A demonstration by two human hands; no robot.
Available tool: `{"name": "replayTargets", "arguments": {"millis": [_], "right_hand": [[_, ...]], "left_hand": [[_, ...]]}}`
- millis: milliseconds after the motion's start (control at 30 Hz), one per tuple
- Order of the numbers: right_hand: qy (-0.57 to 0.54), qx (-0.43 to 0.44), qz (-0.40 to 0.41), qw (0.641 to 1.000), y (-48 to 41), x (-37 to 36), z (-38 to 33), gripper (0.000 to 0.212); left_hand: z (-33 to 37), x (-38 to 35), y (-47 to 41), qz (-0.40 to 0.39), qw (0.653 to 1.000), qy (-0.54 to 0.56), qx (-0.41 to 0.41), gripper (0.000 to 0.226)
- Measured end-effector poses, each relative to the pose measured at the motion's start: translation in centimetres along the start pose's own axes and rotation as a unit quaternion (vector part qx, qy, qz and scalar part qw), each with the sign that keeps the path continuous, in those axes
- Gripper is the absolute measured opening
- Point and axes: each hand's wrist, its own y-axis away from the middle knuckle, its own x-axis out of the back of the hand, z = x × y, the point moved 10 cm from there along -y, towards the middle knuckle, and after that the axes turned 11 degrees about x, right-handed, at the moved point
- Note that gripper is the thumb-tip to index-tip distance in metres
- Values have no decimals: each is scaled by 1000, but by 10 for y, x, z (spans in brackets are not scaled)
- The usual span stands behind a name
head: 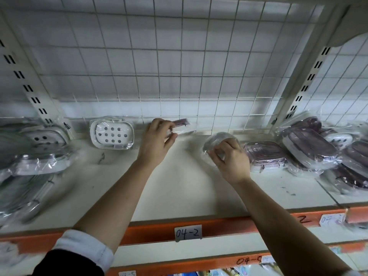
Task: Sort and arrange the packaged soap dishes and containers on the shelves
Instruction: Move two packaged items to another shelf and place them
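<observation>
Two packs in hand: left hand (159,136) pinches a purple wrapped dish (180,126) at the shelf's (179,192) back edge, right hand (231,158) grips a clear container (216,141) mid-shelf (side piles still jumbled).

I see a white wire grid (179,56) backing the pale shelf (179,188); at 6 o'clock, its orange edge (229,224) carries label "04-2" (187,233).

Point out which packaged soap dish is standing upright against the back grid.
The white soap dish with round drain holes, left of the left hand. It leans on edge, alone; the purple dishes at right lie flat or stacked.
</observation>
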Motion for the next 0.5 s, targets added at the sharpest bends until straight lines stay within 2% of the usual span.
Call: {"name": "replayTargets", "arguments": {"millis": [100, 200, 267, 367, 500], "right_hand": [[9, 3, -4, 1000, -1, 0, 1, 26], [13, 7, -23, 1000, -2, -3, 2, 31], [11, 7, -41, 999, -2, -7, 1, 36], [17, -20, -64, 998, 1, -12, 4, 40], [54, -26, -66, 996, 8, -11, 2, 42]], "left_hand": [[-6, 0, 12, 7, 996, -91, 21, 45], [0, -19, 27, -47, 987, -156, 0, 56], [6, -25, 34, -57, 988, -146, -13, 52], [11, -16, 37, -19, 995, -99, -7, 38], [2, -14, 38, -22, 996, -79, 16, 25]]}}
